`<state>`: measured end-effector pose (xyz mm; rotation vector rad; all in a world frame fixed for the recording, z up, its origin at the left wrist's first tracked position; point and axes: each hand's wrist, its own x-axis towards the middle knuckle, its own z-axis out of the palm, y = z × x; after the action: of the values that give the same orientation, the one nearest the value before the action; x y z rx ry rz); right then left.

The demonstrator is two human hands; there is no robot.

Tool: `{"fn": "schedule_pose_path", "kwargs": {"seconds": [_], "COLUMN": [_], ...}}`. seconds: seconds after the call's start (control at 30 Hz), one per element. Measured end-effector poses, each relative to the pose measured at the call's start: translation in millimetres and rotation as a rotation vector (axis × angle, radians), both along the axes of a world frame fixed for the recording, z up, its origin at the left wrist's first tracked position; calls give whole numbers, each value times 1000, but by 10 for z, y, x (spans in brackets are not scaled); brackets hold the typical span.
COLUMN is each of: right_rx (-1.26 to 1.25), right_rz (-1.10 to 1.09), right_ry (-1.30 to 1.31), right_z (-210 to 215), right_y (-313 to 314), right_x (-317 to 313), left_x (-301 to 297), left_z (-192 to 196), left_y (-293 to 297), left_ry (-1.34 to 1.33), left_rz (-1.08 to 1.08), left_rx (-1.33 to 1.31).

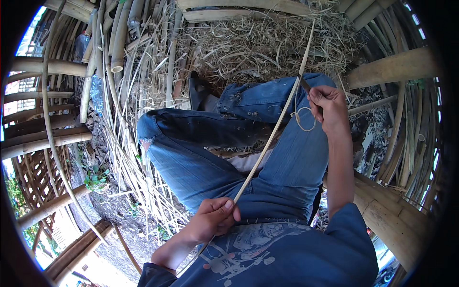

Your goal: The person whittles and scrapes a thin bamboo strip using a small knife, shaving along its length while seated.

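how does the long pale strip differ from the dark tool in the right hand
The strip is pale and yellowish; the tool is dark. The strip runs from the lap out past the knees, while only a short part of the tool shows beyond the right hand. The left hand grips the strip; the right grips the tool. Both look slender.

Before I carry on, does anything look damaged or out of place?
Yes: the jeans have a frayed hole at the left knee. Near the right hand, a pale curl loops beside the nearly straight strip.
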<state>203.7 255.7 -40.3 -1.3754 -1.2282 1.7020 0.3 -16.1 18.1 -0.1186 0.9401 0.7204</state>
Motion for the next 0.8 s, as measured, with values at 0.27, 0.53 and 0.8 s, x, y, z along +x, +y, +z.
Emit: {"fn": "schedule_pose_path", "kwargs": {"seconds": [0.27, 0.53, 0.8], "right_rx": [11, 137, -266], "right_rz": [-90, -369, 641], "right_ry": [79, 169, 258], "right_z": [-56, 34, 261], "right_y": [295, 427, -1089], "right_x": [182, 392, -485], "left_x": [21, -46, 63], "left_z": [-18, -179, -236], "left_y": [-82, -168, 198], "left_ry": [12, 378, 665], "left_rz": [-35, -26, 76], "left_rx": [-11, 36, 236]}}
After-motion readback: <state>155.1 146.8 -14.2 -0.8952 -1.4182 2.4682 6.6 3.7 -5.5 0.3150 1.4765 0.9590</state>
